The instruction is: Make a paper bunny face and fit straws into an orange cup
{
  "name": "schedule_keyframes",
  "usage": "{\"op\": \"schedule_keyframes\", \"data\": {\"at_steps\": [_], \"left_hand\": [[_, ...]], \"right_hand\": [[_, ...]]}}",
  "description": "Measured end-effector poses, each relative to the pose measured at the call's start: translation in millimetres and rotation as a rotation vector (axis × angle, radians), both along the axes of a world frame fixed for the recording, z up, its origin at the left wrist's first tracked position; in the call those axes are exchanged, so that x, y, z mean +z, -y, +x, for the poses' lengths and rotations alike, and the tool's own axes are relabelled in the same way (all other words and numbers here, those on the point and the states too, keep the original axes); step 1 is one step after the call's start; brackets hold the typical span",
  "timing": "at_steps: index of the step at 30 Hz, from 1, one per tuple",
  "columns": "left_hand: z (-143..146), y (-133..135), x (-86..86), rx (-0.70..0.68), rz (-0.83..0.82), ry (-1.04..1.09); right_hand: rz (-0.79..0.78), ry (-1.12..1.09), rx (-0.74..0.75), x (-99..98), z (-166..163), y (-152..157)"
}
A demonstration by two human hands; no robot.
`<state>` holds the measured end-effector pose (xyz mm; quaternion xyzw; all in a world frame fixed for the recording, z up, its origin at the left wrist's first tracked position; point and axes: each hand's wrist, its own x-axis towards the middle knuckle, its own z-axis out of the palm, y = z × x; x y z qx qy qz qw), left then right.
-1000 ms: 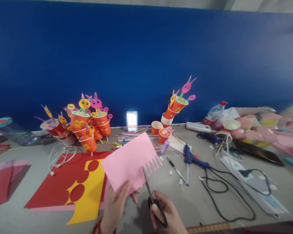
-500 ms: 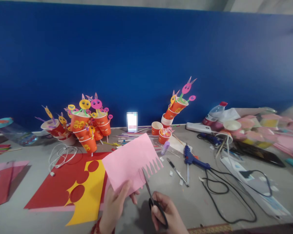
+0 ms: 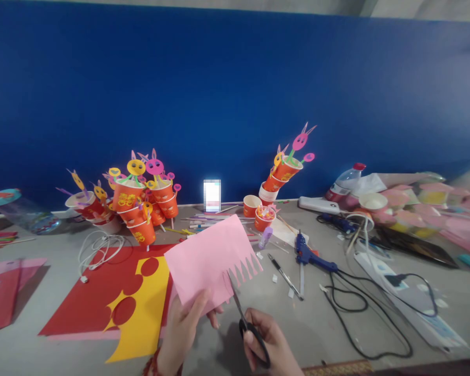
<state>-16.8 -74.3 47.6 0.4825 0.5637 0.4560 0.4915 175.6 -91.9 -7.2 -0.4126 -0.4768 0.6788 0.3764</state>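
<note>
A pink sheet of paper [image 3: 203, 256] is pinched at its lower left edge by my left hand [image 3: 186, 324], thumb on top and fingers beneath. Pointed notches run along the sheet's right edge. My right hand [image 3: 268, 339] is closed around the black handles of a pair of scissors [image 3: 238, 303]. The scissor blades reach the lower edge of the pink paper, just left of the notches. Under and left of my left hand lie a red sheet [image 3: 90, 297] and a yellow sheet [image 3: 144, 313] with rounded cut-outs.
Decorated red paper cups [image 3: 141, 232] stand at the back left, another stack [image 3: 274, 180] at the back right. To the right lie a pen [image 3: 284, 275], a blue glue gun [image 3: 311, 254], black cable and a white power strip [image 3: 411, 303]. A glowing phone [image 3: 212, 196] leans against the blue wall [image 3: 219, 104].
Almost nothing differs. The pink paper and both hands keep nearly the same place, with the scissors still at the paper's lower edge.
</note>
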Motion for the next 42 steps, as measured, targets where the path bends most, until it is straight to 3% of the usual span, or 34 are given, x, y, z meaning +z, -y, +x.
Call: {"op": "schedule_keyframes", "data": {"at_steps": [42], "left_hand": [[-4,-3,14.2,-0.031,-0.062,0.058]], "right_hand": [[-0.031,0.034,0.007,10.2,2,-1]]}}
